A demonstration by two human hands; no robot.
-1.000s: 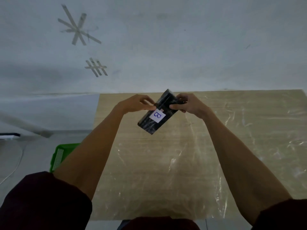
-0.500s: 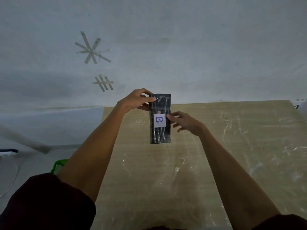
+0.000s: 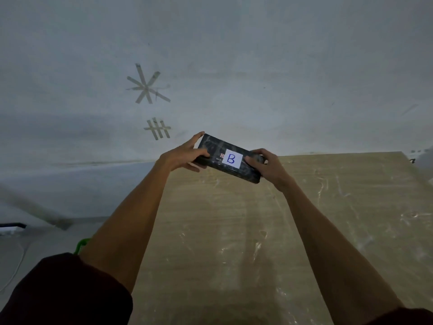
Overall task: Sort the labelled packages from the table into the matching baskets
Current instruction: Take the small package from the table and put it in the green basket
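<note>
A black wrapped package point(image 3: 214, 152) with a white label marked "B" is held in the air above the far edge of the wooden table point(image 3: 257, 231). It lies lengthwise, tilted down to the right. My left hand point(image 3: 185, 156) grips its left end. My right hand point(image 3: 267, 166) grips its right end. A sliver of a green basket point(image 3: 80, 245) shows on the floor at the left, mostly hidden behind my left arm.
The tabletop is covered with clear plastic film. A grey wall with tape marks rises behind the table. On the floor at the far left lie a white cable point(image 3: 14, 270) and a dark object point(image 3: 11, 225).
The package has turned from upright to lying sideways. My right hand moved from touching the label to gripping the right end. The view tilted up, hiding most of the green basket.
</note>
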